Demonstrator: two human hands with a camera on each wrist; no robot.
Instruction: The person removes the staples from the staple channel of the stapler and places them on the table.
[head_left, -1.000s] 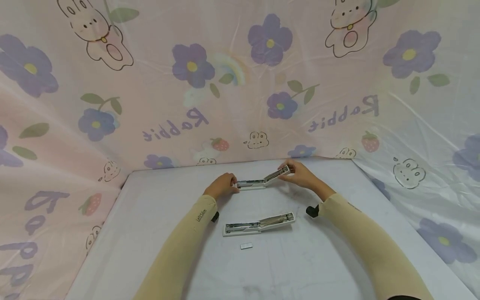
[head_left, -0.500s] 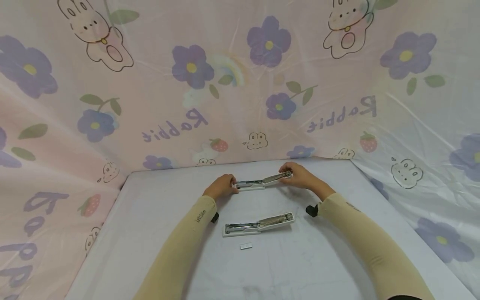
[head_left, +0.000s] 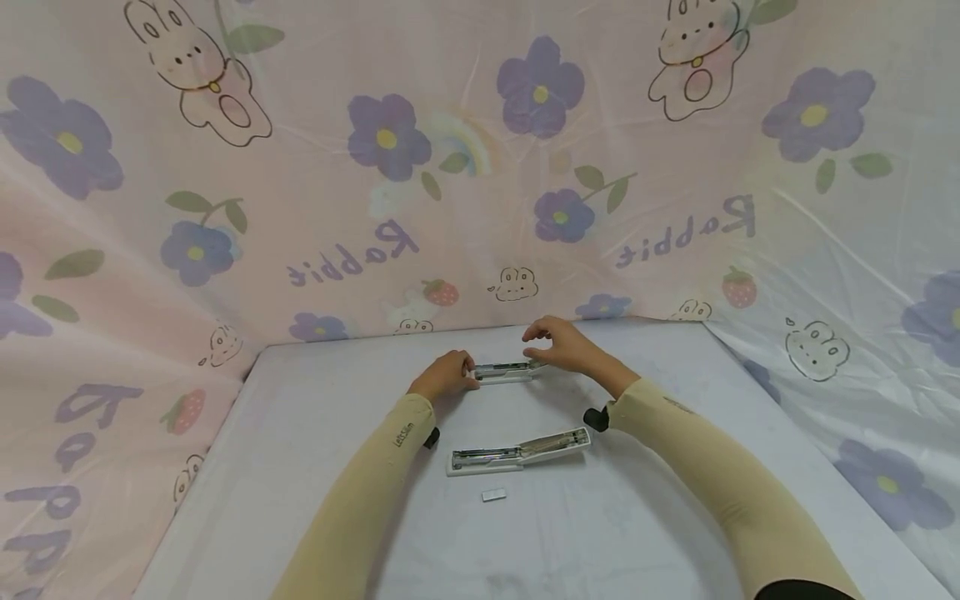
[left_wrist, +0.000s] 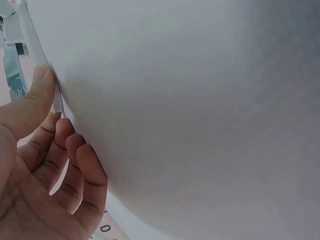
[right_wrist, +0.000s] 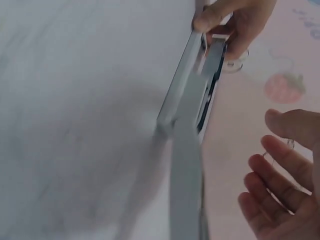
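Observation:
An opened-out white stapler (head_left: pixel 504 380) lies at the back of the table. Its left end is pinched between the thumb and fingers of my left hand (head_left: pixel 446 375); the left wrist view shows the thumb on the edge of the stapler's white base (left_wrist: pixel 36 45). My right hand (head_left: pixel 572 347) hovers by the hinge, fingers apart and relaxed. In the right wrist view that hand (right_wrist: pixel 287 175) is beside the folded-back arm (right_wrist: pixel 185 180), with a gap between them. From the head camera, the right hand hides most of that arm.
Closer to the front, a second opened-out stapler (head_left: pixel 487 458) lies on the white table (head_left: pixel 300 467). Just below it is a small silvery block (head_left: pixel 493 495), like a strip of staples. A printed cloth (head_left: pixel 465 225) hangs behind the table's back edge.
My right hand has lowered the stapler's arm, let go of its end and moved left toward the hinge. My left hand keeps its pinch on the other end.

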